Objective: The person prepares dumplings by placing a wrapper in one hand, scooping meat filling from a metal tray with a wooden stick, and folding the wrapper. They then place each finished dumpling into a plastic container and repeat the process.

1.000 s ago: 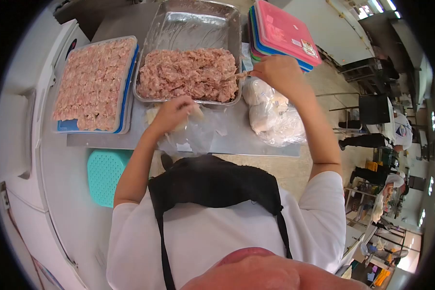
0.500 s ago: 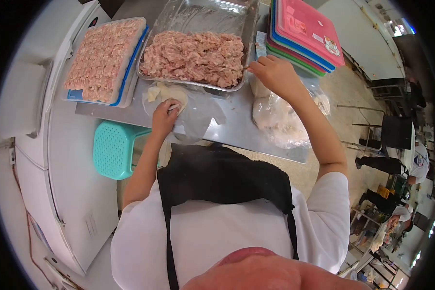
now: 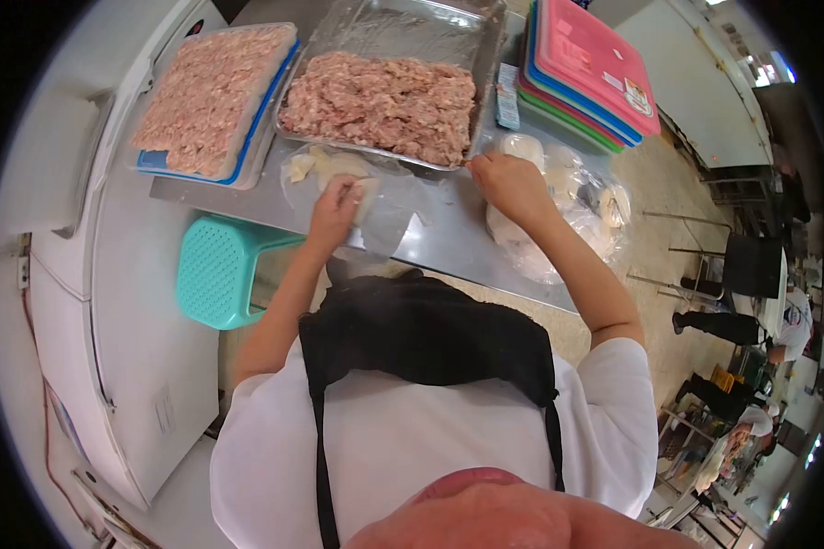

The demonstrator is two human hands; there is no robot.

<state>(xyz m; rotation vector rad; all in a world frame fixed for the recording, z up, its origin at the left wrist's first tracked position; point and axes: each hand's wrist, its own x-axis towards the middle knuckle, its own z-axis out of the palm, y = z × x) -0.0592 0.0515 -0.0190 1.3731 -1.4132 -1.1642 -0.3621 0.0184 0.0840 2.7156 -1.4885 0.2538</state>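
On a clear plastic sheet (image 3: 398,215) at the front of the metal table lie pale, thin dough wrappers (image 3: 325,165). My left hand (image 3: 339,209) is closed there, its fingers curled on the edge of one wrapper. Just behind it stands a metal tray (image 3: 403,20) with a mound of raw ground meat (image 3: 380,102) in its near half. My right hand (image 3: 513,188) is pinched at the tray's near right corner; whatever small thing is between its fingertips cannot be made out. A clear bag of pale round pieces (image 3: 563,215) lies beside and under that wrist.
Left of the tray, a plastic container (image 3: 215,101) holds rows of portioned meat. Stacked coloured lids (image 3: 595,64) stand at the back right. A turquoise stool (image 3: 215,274) is below the table's left end, beside a white refrigerator (image 3: 156,320). Other people work far right.
My right hand has come down and slightly toward me, to the tray's corner. My left hand has shifted a little right over the wrappers. The view has moved slightly.
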